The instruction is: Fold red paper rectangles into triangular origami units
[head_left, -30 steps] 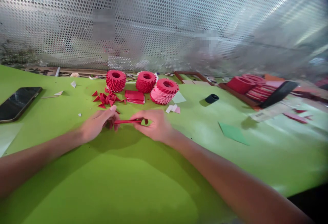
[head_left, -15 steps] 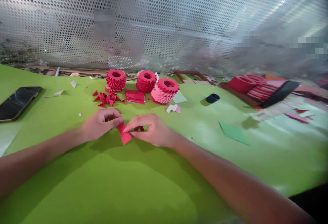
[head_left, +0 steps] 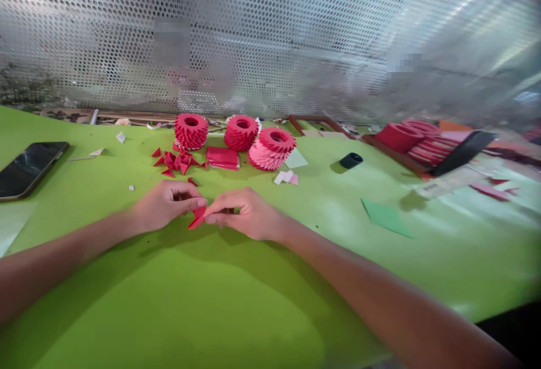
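A small red paper strip [head_left: 196,220], bent over on itself, sits between my hands just above the green tabletop [head_left: 203,301]. My left hand [head_left: 163,204] pinches its upper end between thumb and fingers. From the other side, my right hand [head_left: 243,213] grips its edge with thumb and forefinger. Beyond my hands lie a pile of folded red paper triangles [head_left: 177,161] and a stack of flat red paper pieces [head_left: 222,158]. Behind these stand ring-shaped towers of folded paper: a red one [head_left: 191,132], another red one [head_left: 241,134], and a pink and red one [head_left: 273,149].
A phone [head_left: 31,169] lies at the left. To the right are a dark cylinder [head_left: 351,160], a green paper sheet [head_left: 386,217] and a brown tray [head_left: 395,156] with red rolls. Pale paper scraps [head_left: 284,177] rest near the towers. A perforated metal sheet [head_left: 253,36] rises behind.
The red paper strip was stretched out flat and slanting downward; now it is bent over, its loose end pointing lower left. My right hand has shifted slightly left.
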`<move>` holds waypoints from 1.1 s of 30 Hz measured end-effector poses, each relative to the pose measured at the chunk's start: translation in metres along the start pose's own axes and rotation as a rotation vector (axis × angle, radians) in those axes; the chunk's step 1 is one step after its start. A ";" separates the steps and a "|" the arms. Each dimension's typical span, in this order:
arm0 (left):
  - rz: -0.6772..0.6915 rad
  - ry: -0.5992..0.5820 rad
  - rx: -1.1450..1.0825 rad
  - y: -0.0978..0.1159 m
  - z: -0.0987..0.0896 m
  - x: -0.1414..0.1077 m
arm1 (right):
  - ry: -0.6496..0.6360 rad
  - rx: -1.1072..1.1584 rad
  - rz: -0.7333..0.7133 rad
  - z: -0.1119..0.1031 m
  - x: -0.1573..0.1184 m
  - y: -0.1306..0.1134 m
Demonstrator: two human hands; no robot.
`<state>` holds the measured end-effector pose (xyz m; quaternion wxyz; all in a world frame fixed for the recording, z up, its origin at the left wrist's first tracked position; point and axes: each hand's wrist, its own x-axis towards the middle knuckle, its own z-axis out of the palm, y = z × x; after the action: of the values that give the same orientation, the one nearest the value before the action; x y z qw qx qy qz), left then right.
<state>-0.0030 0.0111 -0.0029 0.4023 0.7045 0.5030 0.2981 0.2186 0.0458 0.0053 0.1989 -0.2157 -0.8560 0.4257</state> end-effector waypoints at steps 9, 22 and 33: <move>-0.008 0.027 0.065 -0.001 0.002 -0.002 | 0.076 -0.191 0.130 -0.001 0.000 -0.011; 0.002 0.109 0.021 0.002 0.003 -0.006 | 0.188 -0.237 0.023 0.002 0.001 -0.001; 0.007 0.232 0.029 0.006 0.002 -0.009 | 0.312 -0.372 -0.009 0.004 0.001 -0.005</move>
<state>-0.0014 0.0013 0.0010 0.3301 0.6728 0.5480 0.3716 0.2142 0.0410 0.0074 0.2873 -0.3080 -0.8796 0.2212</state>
